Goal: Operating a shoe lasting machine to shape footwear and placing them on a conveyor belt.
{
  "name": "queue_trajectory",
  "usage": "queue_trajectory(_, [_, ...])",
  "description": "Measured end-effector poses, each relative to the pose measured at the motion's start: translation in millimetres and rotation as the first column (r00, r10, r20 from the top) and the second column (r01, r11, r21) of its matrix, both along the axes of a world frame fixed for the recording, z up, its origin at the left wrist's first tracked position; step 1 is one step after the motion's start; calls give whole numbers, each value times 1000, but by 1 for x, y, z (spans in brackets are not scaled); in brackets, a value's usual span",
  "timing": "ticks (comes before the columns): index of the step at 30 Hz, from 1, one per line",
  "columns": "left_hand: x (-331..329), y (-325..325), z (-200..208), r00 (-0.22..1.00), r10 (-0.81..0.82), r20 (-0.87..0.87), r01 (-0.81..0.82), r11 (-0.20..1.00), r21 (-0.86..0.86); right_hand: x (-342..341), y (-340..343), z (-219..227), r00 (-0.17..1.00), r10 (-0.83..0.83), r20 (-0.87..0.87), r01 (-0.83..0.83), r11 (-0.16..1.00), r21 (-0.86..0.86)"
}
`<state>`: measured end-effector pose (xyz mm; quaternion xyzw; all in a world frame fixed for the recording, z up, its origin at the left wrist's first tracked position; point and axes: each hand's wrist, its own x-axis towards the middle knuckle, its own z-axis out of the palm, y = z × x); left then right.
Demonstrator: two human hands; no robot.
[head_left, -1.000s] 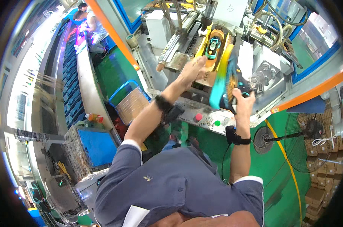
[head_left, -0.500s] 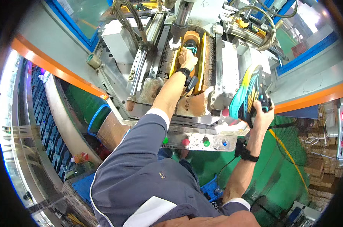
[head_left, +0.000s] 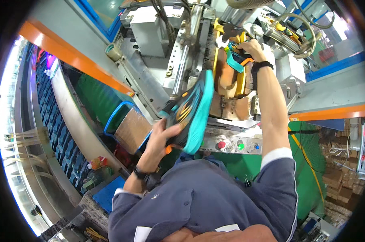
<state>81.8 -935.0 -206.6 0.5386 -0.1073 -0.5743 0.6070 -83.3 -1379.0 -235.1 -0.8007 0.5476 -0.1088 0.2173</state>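
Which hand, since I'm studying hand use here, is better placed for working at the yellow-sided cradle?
The right hand, I'd judge: it is at the cradle, gripping the tilted shoe there. The left hand holds the other shoe outside it, nearer the body.

No writing is legible; the lettering [head_left: 206, 149] on the button panel [head_left: 231, 148], right of the left hand [head_left: 160, 137], is too small.
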Motion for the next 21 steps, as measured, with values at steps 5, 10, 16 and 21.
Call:
queue_trajectory(5, [18,116,-16,872,470,132,-479,877,37,42,-42,-139,993,-120,12,113,898,-426])
queue_trajectory(10, [9,173,-41,731,673,116,-676,736,-9,74,2,-133,949,-316,2,303,906,-295])
queue_trajectory(16, [-9,180,-59,630,776,23,-776,629,38,46,73,-72,992,-27,125,60,963,-262])
queue_trajectory(21, [-26,177,-60,659,747,-90,-752,658,-41,10,303,-49,741,518,427,-328,834,-443])
